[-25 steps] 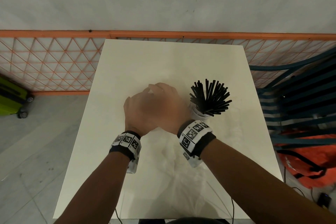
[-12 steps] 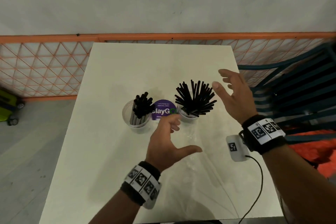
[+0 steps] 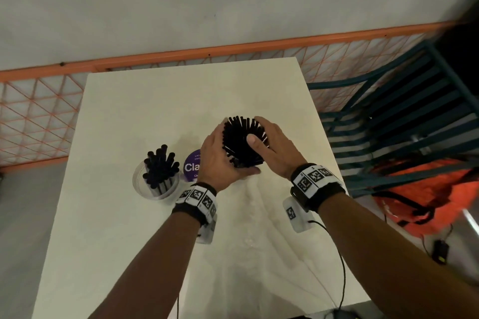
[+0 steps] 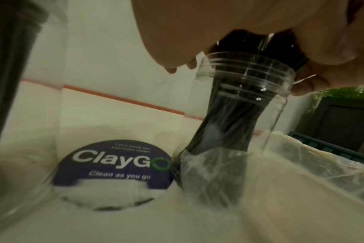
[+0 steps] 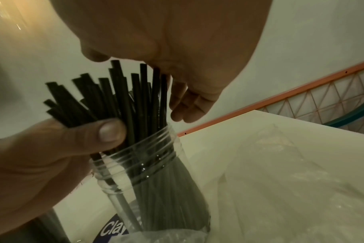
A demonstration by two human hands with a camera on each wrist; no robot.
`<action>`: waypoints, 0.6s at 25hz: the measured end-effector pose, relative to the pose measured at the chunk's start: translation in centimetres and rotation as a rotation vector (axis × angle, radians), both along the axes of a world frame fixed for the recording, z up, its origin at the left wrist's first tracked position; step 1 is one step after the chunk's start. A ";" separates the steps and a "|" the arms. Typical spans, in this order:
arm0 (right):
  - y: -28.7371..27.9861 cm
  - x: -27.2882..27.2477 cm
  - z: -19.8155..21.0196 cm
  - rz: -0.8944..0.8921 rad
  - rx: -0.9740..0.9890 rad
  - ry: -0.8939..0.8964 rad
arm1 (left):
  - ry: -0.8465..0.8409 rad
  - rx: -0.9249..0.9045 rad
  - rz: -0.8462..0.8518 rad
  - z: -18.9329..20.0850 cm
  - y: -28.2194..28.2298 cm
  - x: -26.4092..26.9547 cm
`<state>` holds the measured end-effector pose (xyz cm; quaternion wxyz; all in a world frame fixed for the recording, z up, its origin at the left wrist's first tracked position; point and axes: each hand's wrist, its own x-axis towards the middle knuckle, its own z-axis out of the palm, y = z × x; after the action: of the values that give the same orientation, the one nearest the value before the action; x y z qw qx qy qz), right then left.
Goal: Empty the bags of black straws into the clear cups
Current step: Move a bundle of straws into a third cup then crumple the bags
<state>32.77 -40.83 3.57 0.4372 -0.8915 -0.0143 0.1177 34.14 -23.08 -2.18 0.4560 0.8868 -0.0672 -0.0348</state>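
Two clear cups stand on the white table [image 3: 181,90]. The left cup [image 3: 155,184] holds a few thick black straws [image 3: 160,163]. The right cup [image 4: 241,105] is packed with thin black straws [image 3: 241,140] that fan out above its rim. My left hand [image 3: 217,158] grips that bundle from the left, its thumb [image 5: 108,129] pressing the straws just above the rim. My right hand [image 3: 274,150] cups the bundle's right side, its thumb lying on the straw tops and its fingers [image 5: 187,105] nearly straight beside them. An empty clear bag [image 5: 280,180] lies flat on the table in front of the cup.
A round purple ClayGo sticker [image 4: 114,166] lies on the table between the cups. An orange mesh fence [image 3: 39,111] runs behind the table. A dark green slatted chair [image 3: 404,124] and an orange bag [image 3: 425,197] sit to the right. A cable [image 3: 342,267] hangs from my right wrist.
Half a second ago both hands hovered open and apart near the right cup. They have closed in on its splayed straws, the left gripping them, the right cupping them.
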 end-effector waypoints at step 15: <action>1.6 -2.5 -0.4 -0.109 -0.012 -0.059 | -0.126 0.416 -0.193 3.3 -2.2 0.0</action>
<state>30.24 -39.22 3.16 0.4367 -0.8968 0.0220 0.0676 34.14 -25.24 1.14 0.2529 0.9515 -0.1712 -0.0359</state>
